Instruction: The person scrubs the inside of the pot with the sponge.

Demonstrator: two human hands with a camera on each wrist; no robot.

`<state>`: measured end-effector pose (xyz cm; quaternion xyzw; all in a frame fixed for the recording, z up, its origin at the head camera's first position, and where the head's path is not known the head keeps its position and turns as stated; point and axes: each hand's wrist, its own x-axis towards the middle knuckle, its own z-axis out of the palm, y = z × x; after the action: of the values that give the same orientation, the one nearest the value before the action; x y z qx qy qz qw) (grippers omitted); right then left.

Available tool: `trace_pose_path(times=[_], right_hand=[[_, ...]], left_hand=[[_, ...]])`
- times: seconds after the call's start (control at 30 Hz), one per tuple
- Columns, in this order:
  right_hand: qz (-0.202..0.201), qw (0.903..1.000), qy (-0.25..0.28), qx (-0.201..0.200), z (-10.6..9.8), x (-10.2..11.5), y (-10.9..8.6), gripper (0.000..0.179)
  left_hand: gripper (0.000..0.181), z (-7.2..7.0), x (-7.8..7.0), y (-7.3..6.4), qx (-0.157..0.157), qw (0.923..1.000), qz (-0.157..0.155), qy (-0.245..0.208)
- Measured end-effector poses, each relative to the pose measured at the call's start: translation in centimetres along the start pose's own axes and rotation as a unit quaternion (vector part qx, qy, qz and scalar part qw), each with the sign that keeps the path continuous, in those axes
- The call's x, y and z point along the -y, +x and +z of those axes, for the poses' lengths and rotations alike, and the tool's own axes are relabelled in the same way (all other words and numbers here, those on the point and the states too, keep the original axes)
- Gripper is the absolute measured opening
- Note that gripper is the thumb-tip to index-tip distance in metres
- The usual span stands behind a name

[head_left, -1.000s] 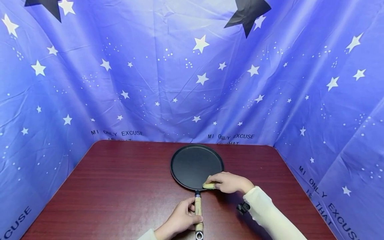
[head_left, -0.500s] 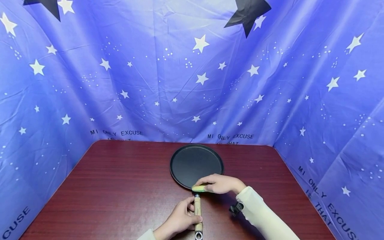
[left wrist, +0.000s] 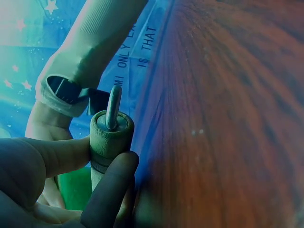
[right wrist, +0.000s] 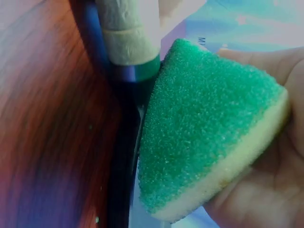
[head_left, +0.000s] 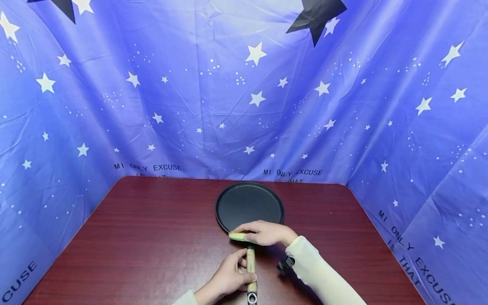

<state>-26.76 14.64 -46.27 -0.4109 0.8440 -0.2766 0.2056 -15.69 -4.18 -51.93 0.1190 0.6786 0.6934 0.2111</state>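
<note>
A flat black frying pan (head_left: 249, 205) lies on the table with its light wooden handle (head_left: 251, 260) toward me. My left hand (head_left: 230, 273) grips that handle, thumb on top; in the left wrist view the handle's end (left wrist: 111, 130) with its metal hanging loop sits between the fingers. My right hand (head_left: 264, 233) holds a yellow and green sponge (head_left: 237, 236) at the pan's near rim, just above the handle joint. The right wrist view shows the sponge's green scouring face (right wrist: 209, 114) turned toward the pan's edge, its pale side toward the palm.
The dark red wooden table (head_left: 152, 237) surrounds the pan. Blue curtains (head_left: 213, 106) printed with stars hang behind it and at both sides. A black device (head_left: 286, 265) is worn at the right wrist.
My right hand has moved left with the sponge along the pan's near rim, from right of the handle to left of it. The left hand and the pan stay nearly in place.
</note>
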Motion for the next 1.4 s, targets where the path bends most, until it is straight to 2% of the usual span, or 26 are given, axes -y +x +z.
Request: trace_pose_path(times=[0.47,0.73,0.83,1.07,1.4], right_hand=[[0.006,0.9995,0.018,-0.024,0.4,1.0,2.4,0.038],[0.014,0.9989,-0.003,-0.045,0.6,1.6,4.0,0.039],[0.024,0.9982,-0.005,-0.055,0.8,1.7,4.8,0.039],[0.061,0.9951,0.013,-0.078,1.4,1.8,6.7,0.038],[0.108,0.9886,0.038,-0.098,0.7,2.3,9.0,0.039]], left_hand=[[0.081,-0.2,-0.4,0.2,0.007,0.9998,0.019,0.007],[0.077,-0.3,-0.5,0.2,-0.002,0.9965,0.054,0.064],[0.078,-0.2,-0.4,0.2,-0.003,0.9969,0.057,0.053],[0.080,0.3,-0.1,-0.1,0.013,0.9994,0.029,-0.017],[0.078,0.3,-0.1,-0.1,0.002,0.9993,0.036,0.010]])
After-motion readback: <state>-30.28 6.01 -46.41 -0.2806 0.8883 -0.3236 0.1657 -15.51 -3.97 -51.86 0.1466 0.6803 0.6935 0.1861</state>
